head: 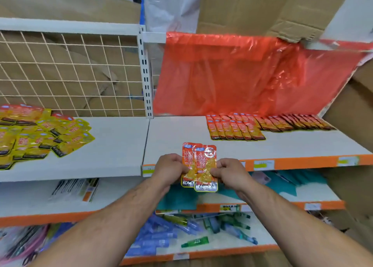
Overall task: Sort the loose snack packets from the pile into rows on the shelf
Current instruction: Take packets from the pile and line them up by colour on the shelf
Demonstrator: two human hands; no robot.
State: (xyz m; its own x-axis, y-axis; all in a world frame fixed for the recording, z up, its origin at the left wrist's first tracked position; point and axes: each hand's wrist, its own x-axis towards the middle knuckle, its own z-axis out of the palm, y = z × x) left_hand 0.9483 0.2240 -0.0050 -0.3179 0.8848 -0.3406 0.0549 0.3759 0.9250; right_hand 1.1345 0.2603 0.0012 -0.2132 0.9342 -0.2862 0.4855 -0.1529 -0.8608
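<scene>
Two orange snack packets (201, 165) overlap upright in front of the shelf edge, held between both hands. My left hand (169, 168) pinches their left side and my right hand (229, 172) pinches their right side. A loose pile of yellow and orange packets (40, 133) lies on the left part of the white shelf (121, 145). On the right part of the shelf, orange packets stand in neat rows (262, 124) against the back.
A red plastic sheet (242, 74) hangs behind the rows. A wire grid panel (70, 70) backs the left bay, with cardboard boxes behind it. Lower shelves hold blue and green tubes (181, 232), teal packs and dark packets.
</scene>
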